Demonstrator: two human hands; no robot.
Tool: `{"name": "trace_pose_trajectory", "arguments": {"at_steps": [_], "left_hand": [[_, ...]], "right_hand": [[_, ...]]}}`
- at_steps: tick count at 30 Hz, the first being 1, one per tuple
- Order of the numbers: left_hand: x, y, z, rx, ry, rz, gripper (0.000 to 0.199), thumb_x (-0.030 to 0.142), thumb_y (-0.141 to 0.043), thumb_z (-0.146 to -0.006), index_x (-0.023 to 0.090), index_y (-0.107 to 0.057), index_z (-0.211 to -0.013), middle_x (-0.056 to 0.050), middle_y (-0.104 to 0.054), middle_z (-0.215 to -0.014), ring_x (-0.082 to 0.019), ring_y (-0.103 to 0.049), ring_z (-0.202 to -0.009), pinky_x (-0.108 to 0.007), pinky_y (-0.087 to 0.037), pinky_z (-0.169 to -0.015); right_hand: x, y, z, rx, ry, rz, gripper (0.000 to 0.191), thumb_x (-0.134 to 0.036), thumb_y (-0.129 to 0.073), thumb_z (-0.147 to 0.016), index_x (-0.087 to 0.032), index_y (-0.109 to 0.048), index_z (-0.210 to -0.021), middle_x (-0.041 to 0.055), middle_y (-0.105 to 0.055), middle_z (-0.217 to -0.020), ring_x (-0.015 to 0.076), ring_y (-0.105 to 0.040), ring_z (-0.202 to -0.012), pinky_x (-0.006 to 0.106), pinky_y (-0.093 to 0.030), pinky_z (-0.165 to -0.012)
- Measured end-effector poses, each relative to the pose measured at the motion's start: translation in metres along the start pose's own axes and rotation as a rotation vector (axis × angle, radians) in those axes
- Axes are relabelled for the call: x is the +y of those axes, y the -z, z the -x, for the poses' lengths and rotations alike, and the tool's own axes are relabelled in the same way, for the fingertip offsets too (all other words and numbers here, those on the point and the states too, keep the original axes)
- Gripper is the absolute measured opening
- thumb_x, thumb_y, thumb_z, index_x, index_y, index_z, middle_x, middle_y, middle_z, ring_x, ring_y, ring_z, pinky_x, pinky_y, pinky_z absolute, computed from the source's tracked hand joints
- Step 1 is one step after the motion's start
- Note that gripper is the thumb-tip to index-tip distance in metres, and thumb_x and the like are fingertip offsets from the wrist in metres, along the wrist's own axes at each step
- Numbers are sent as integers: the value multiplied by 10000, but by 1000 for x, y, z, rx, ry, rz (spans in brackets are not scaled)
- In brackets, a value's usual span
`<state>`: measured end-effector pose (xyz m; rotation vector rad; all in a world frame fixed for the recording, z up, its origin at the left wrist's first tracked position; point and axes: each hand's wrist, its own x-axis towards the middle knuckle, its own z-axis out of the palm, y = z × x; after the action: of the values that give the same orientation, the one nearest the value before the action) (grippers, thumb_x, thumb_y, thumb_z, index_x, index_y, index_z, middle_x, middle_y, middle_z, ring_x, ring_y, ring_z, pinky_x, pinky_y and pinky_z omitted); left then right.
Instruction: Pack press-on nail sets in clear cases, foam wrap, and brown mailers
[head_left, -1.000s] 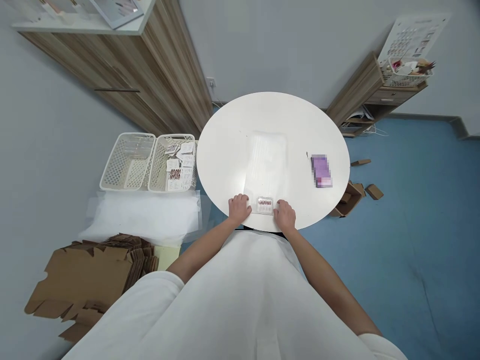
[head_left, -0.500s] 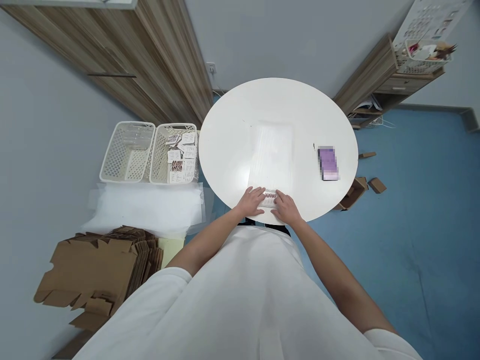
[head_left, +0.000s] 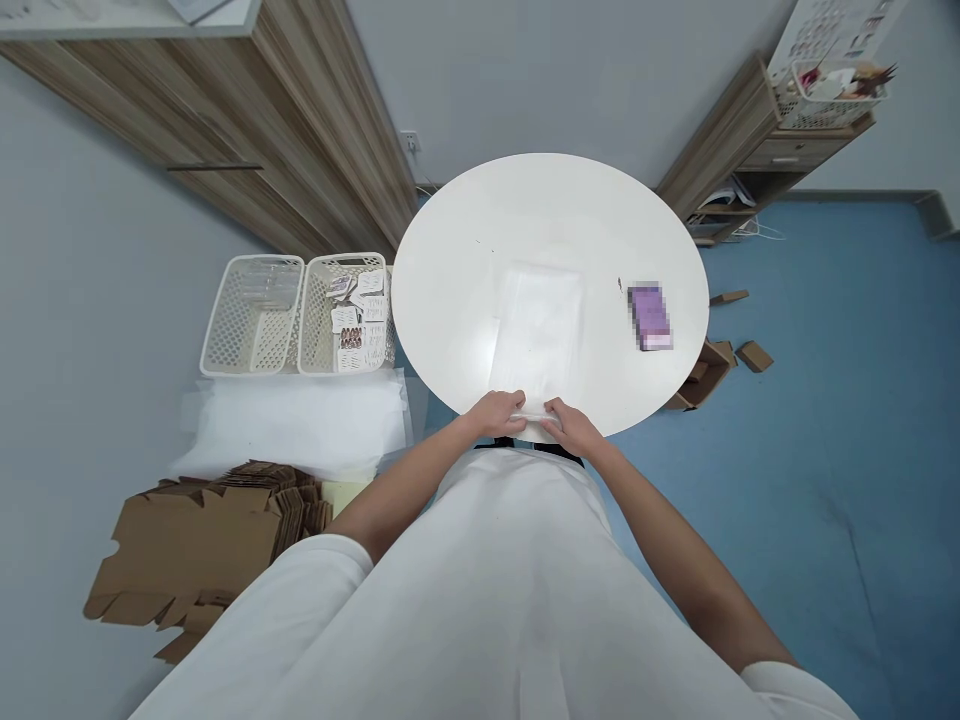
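A white translucent packing sheet (head_left: pixel 538 325) lies lengthwise on the white round table (head_left: pixel 442 270), its lower end at the near edge. Across that end is a slim clear plastic box (head_left: pixel 534 416), seen nearly edge-on. My left hand (head_left: pixel 496 413) pinches the box's left end between thumb and curled fingers. Its right end is gripped the same way by my right hand (head_left: pixel 574 428). Whether the sheet's end is also caught under my fingers, I cannot tell. The reddish-brown pieces inside the box do not show from this angle.
On the table's right lies a blurred purple item (head_left: pixel 651 318). Left of the table stand a basket with clear boxes (head_left: pixel 251 312) and a basket with cards (head_left: pixel 313 320). Stacked packing sheets (head_left: pixel 300 415) and flattened cardboard boxes (head_left: pixel 187 545) lie nearer. An open carton (head_left: pixel 701 380) is at right.
My hands have gone from resting flat over the box's ends to gripping them. The box has tipped up so its reddish-brown pieces no longer show, and the sheet has shifted toward me.
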<state>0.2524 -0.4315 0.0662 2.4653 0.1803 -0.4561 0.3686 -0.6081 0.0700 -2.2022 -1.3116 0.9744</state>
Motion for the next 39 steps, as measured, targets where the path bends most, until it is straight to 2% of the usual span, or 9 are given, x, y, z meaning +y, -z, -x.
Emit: {"name": "trace_pose_trajectory", "arguments": {"at_steps": [6,11,15,20,23,30,33,35,39], "left_hand": [[-4,13,-18,54,69,179,317,462,-335,-803,197,-506,-840,-36,-570,-778,-181,-530,-712,-285,-378,-623],[-14,19,-23,45,137,271,308,438,-425,-755,186,-559,-870,-53,-584,-933,-196,-539,-843,-284,-409,-700],[-23,19,-27,-33,247,305,282,388,-425,-755,186,-573,-885,-36,-616,-888,-191,-555,-801,-276,-421,-662],[-31,14,-34,-52,298,324,222,345,-465,-742,189,-573,-859,-18,-628,-868,-173,-566,-798,-254,-433,-641],[-35,12,-35,-27,362,288,224,276,-487,-721,194,-546,-922,-21,-619,-945,-161,-570,-830,-241,-439,-650],[-33,12,-27,71,457,102,258,272,-487,-731,199,-506,-977,-66,-577,-999,-220,-530,-920,-308,-410,-717],[-24,15,-19,231,410,-39,312,328,-487,-754,204,-479,-1040,-85,-521,-1080,-242,-481,-998,-347,-383,-782],[-18,16,-13,302,296,-76,363,387,-484,-764,203,-457,-1076,-93,-486,-1130,-245,-446,-1045,-364,-353,-834],[-8,10,-7,228,39,-152,563,483,-612,-641,210,-435,-1101,-99,-423,-1225,-273,-353,-1151,-412,-240,-940]], "right_hand": [[2,7,-17,97,-150,-167,312,-472,-293,-849,-228,-454,-959,22,-579,-811,170,-521,-705,278,-385,-609],[5,9,-37,183,-202,-130,318,-457,-361,-830,-193,-531,-880,69,-569,-936,179,-517,-856,284,-392,-718],[12,15,-49,84,-262,-148,314,-439,-393,-820,-188,-570,-887,76,-585,-969,183,-530,-881,281,-396,-729],[26,21,-55,-14,-219,-232,267,-361,-401,-826,-220,-587,-955,50,-606,-1041,193,-539,-945,304,-408,-773],[36,22,-56,72,-236,-237,276,-327,-440,-798,-224,-571,-1018,50,-595,-1080,195,-541,-962,313,-421,-778],[50,18,-46,244,-355,-105,285,-266,-418,-782,-207,-539,-1034,47,-602,-891,175,-556,-785,305,-446,-681],[42,18,-39,359,-302,85,348,-217,-418,-778,-179,-486,-1117,111,-540,-1057,236,-504,-954,359,-420,-765],[31,17,-36,419,-191,200,372,-209,-429,-778,-168,-461,-1147,134,-481,-1162,265,-435,-1067,394,-372,-851],[12,13,-37,213,143,301,447,-315,-560,-723,-195,-450,-1139,118,-407,-1278,276,-354,-1172,417,-296,-942]]}}
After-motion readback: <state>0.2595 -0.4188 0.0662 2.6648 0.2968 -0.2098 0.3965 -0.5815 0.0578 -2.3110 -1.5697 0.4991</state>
